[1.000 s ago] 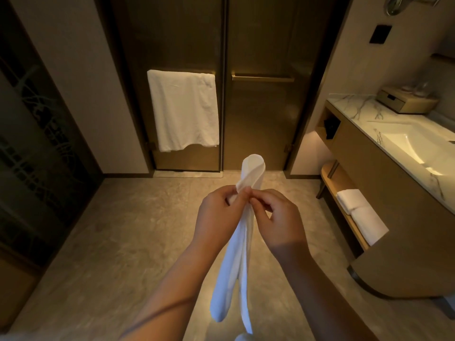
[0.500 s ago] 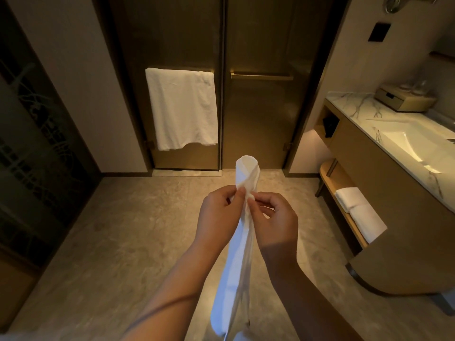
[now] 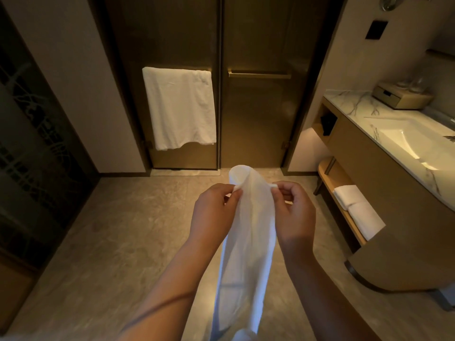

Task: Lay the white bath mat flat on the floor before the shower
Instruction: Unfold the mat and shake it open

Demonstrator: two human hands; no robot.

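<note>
A towel (image 3: 179, 109) hangs on the shower door (image 3: 258, 119). In front of it, the left hand (image 3: 213, 212) pinches one upper edge of the mat (image 3: 248, 242), which hangs above the floor (image 3: 123, 230). The right hand (image 3: 294, 215) pinches the other edge.

A bare left hand (image 3: 214, 212) and bare right hand (image 3: 294, 217) are shown.
Nothing is worn on either; a thin dark line (image 3: 160, 306) is seen across the left forearm (image 3: 177, 274).
</note>
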